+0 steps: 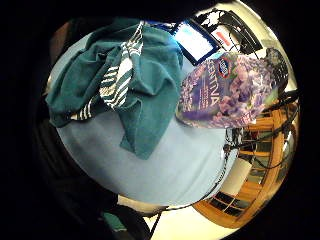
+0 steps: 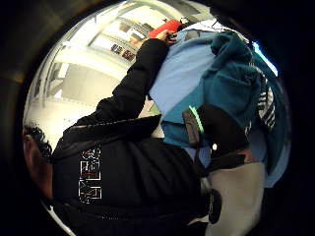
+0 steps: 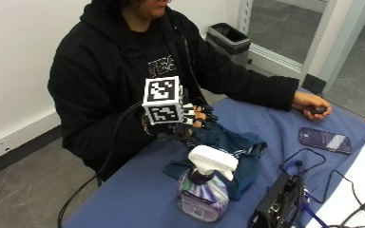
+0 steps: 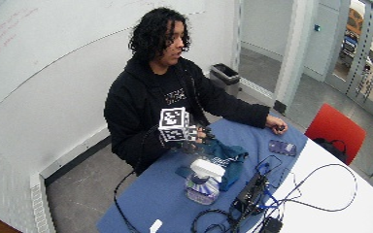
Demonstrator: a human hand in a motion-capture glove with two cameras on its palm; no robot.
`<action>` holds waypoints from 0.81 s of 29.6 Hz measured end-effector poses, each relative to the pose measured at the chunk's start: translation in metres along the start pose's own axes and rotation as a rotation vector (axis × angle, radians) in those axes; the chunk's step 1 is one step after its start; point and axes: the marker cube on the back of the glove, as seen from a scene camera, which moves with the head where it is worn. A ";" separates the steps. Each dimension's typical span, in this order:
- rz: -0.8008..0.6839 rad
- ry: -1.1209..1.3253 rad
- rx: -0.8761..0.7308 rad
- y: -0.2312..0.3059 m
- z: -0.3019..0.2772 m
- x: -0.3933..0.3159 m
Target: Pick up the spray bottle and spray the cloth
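1. Outside view: desk carries a crumpled teal cloth.
2. Spray bottle stands upright just beside the cloth, untouched.
3. My gloved hand hovers over the cloth, fingers loosely curled, holding nothing. I judge pickup not begun; next, reach to the bottle neck.

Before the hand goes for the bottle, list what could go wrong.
The spray bottle stands upright beside the crumpled cloth; a sideways reach by the gloved right hand might tip it. Its nozzle seems to face the black device and cables, so spray could wet them. The phone lies on the same table and may catch mist.
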 end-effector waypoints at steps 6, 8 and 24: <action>-0.003 -0.004 -0.002 0.003 -0.002 -0.001; -0.003 -0.009 -0.001 0.004 -0.002 -0.001; 0.122 -0.013 0.034 0.024 -0.020 0.030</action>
